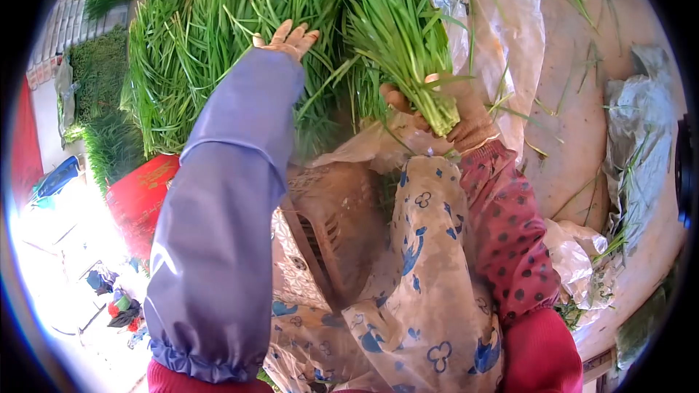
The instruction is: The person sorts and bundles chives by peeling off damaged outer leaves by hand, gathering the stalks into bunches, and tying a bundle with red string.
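Note:
My right hand (pixel 472 113), in a brownish glove, is wrapped round the pale stem ends of a bunch of garlic chives (pixel 404 33). The long green leaves point up and to the left. My left hand (pixel 288 40) reaches out over a big heap of garlic chives (pixel 189 58), palm partly showing and fingers spread, with nothing gripped in it. Its fingertips are at the leaves; whether they press on them I cannot tell. A purple sleeve cover is on the left arm and a red dotted one on the right.
A brownish plastic crate (pixel 342 211) stands below the heap, beside my patterned apron (pixel 437 247). Clear plastic sheeting (pixel 510 14) lies right of the bunch. Farther right are loose leaves and a crumpled plastic bag (pixel 633 124). A red container (pixel 145 200) is at left.

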Available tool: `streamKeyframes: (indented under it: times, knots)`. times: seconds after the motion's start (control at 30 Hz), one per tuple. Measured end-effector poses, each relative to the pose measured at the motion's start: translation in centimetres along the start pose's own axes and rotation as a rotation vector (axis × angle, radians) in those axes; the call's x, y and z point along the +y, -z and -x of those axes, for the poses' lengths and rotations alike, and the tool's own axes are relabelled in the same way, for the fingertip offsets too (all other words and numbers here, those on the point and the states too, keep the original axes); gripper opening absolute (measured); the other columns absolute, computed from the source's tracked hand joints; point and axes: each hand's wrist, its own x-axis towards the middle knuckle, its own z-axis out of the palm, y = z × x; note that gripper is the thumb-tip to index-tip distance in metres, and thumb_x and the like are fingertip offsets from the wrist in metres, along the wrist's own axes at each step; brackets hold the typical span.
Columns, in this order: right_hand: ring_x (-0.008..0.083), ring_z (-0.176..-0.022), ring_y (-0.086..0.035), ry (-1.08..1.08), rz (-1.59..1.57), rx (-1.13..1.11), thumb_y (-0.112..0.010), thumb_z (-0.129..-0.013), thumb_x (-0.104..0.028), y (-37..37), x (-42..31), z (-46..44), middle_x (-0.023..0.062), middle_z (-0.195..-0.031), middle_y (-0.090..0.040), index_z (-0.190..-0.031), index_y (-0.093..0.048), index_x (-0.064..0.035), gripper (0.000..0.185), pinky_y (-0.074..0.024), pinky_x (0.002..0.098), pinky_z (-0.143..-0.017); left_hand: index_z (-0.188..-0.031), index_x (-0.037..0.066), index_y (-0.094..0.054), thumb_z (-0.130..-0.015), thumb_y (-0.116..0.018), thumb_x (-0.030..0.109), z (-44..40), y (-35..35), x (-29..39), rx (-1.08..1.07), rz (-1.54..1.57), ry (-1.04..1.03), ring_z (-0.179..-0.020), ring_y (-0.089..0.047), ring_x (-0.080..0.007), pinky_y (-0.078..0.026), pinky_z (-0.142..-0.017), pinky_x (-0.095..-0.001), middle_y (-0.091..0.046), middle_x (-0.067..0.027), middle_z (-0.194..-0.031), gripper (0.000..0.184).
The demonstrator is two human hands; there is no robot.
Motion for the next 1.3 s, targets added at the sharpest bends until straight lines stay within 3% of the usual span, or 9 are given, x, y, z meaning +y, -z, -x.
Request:
streamKeyframes:
  times: [0.2,0.33,0.47,0.57,0.7,1.07,1.13,1.2,1.3]
  knots:
    - [0.0369,-0.095,-0.065,0.007,-0.163,-0.123,-0.056,-0.086,-0.012,0.3,-0.4,0.5,0.0384,-0.117,-0.052,-0.134,-0.038,0.0092,0.055,-0.0615,0.0383,-0.062,-0.145,0.020,-0.034,-0.086,-0.060,0.006,3.2,7.2,3.2,-0.049,0.038,0.032,-0.143,-0.022,-0.0235,-0.027,-0.111,-0.0580,-0.030,-0.0039,-0.152,0.066]
    - [0.0344,-0.089,-0.066,0.018,-0.159,-0.097,-0.056,-0.088,-0.013,0.9,-0.1,0.4,0.0378,-0.114,-0.055,-0.133,-0.039,0.0078,0.053,-0.0588,0.0368,-0.057,-0.118,0.001,-0.054,-0.076,-0.057,0.000,5.4,7.5,7.7,0.038,-0.041,-0.218,-0.109,-0.058,-0.0284,-0.045,-0.095,-0.0400,-0.060,-0.0130,-0.110,0.042]
    - [0.0312,-0.086,-0.067,0.070,0.092,0.084,-0.056,-0.088,-0.014,0.9,-0.5,1.0,0.0366,-0.110,-0.057,-0.132,-0.041,0.0066,0.051,-0.0540,0.0348,-0.052,-0.129,0.005,-0.050,-0.078,-0.060,0.006,5.1,3.9,9.0,0.281,0.051,-0.471,-0.127,-0.046,-0.0284,-0.043,-0.098,-0.0428,-0.049,-0.0133,-0.133,0.052]
    - [0.0262,-0.084,-0.067,-0.022,-0.027,-0.089,-0.057,-0.089,-0.017,0.5,-0.6,0.6,0.0305,-0.108,-0.061,-0.126,-0.048,0.0066,0.046,-0.0540,0.0349,-0.053,-0.151,0.032,-0.018,-0.086,-0.065,0.030,3.0,2.9,8.8,-0.086,-0.104,-0.400,-0.147,-0.005,-0.0251,-0.021,-0.111,-0.0602,-0.010,-0.0007,-0.159,0.080]
    - [0.0250,-0.084,-0.068,-0.084,-0.257,-0.109,-0.059,-0.089,-0.017,-2.9,0.2,0.8,0.0273,-0.112,-0.061,-0.123,-0.050,0.0092,0.044,-0.0615,0.0338,-0.067,-0.150,0.040,-0.017,-0.089,-0.052,0.049,-0.8,-0.5,7.6,-0.214,-0.065,-0.296,-0.147,-0.008,-0.0238,-0.006,-0.112,-0.0646,-0.009,0.0010,-0.160,0.071]
    - [0.0242,-0.083,-0.060,-0.125,-0.217,-0.110,-0.065,-0.085,-0.020,0.3,-0.1,3.5,0.0191,-0.113,-0.057,-0.136,-0.039,0.0007,0.061,-0.0537,0.0353,-0.061,-0.151,0.024,-0.020,-0.092,-0.054,0.036,1.7,0.8,12.0,-0.197,-0.191,-0.281,-0.142,-0.022,-0.0353,-0.019,-0.101,-0.0758,-0.025,-0.0065,-0.156,0.069]
    - [0.0243,-0.085,-0.060,-0.057,-0.003,-0.036,-0.066,-0.084,-0.022,-0.1,0.3,4.0,0.0193,-0.114,-0.057,-0.136,-0.040,0.0003,0.062,-0.0540,0.0357,-0.063,-0.151,0.016,-0.024,-0.089,-0.059,0.028,-3.3,-4.0,15.8,-0.262,0.012,0.175,-0.137,-0.033,-0.0386,-0.024,-0.102,-0.0720,-0.033,-0.0105,-0.152,0.072]
    - [0.0243,-0.087,-0.061,-0.013,0.221,-0.009,-0.067,-0.083,-0.023,-1.3,1.1,4.4,0.0194,-0.115,-0.057,-0.135,-0.041,-0.0001,0.063,-0.0543,0.0362,-0.064,-0.146,0.005,-0.032,-0.089,-0.059,0.029,2.4,1.9,12.5,-0.068,-0.046,-0.518,-0.130,-0.044,-0.0343,-0.036,-0.104,-0.0554,-0.040,-0.0165,-0.146,0.068]
    - [0.0244,-0.090,-0.061,0.052,0.554,-0.068,-0.069,-0.081,-0.026,-4.1,2.6,4.7,0.0196,-0.116,-0.058,-0.135,-0.043,-0.0006,0.064,-0.0547,0.0369,-0.067,-0.145,0.005,-0.033,-0.089,-0.058,0.027,2.9,2.8,11.9,-0.102,0.005,-0.461,-0.128,-0.046,-0.0328,-0.038,-0.103,-0.0536,-0.043,-0.0156,-0.143,0.065]
